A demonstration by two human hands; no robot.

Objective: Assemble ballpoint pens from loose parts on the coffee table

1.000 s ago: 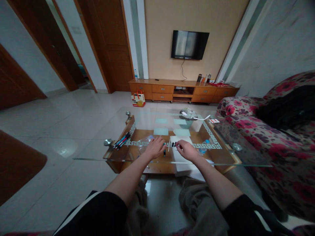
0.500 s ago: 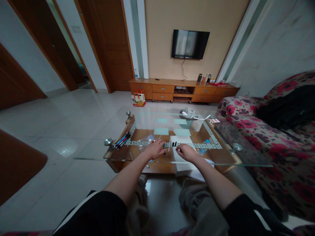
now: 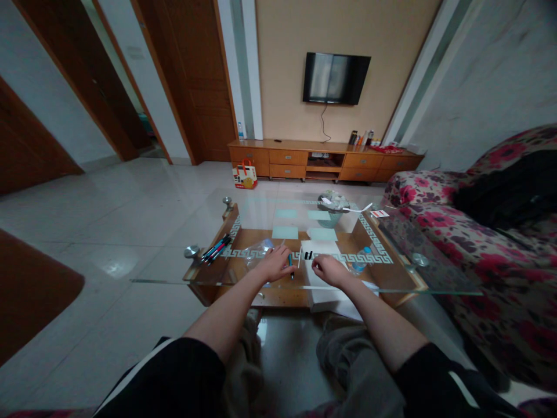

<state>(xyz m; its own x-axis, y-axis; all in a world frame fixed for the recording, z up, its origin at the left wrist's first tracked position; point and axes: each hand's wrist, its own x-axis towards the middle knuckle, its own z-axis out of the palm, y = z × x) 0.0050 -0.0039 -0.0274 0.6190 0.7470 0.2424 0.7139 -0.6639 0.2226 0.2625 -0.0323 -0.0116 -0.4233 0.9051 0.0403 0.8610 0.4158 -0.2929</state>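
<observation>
The slim teal-and-black pen barrel (image 3: 290, 263) lies just below the centre of the frame, under the fingertips of the left hand (image 3: 274, 263), which is curled narrowly round it on the clear glass tabletop (image 3: 174, 264). Immediately to its right stand a thin white refill rod (image 3: 299, 257) and two small black pen parts (image 3: 307, 255), apart from the barrel but near it. The right hand (image 3: 329, 269) rests palm down beside these, fingers drawn in close; whether it pinches anything cannot be told at this size. Under the glass beneath that hand lies a white sheet of paper (image 3: 324, 290).

Judgement: the work in hand appears to be fitting small pen pieces together. To do it well, the barrel should be held steady near its open end and the thin rod fed in straight, since the pieces are small and could roll on smooth glass.

Further out, a crumpled clear plastic bag (image 3: 256, 253) sits left of the left hand, and a bundle of coloured pens (image 3: 215, 249) lies at the table's left edge. A small plastic water bottle (image 3: 360, 260) lies to the right. A floral sofa (image 3: 478, 255) fills the right of the frame.
</observation>
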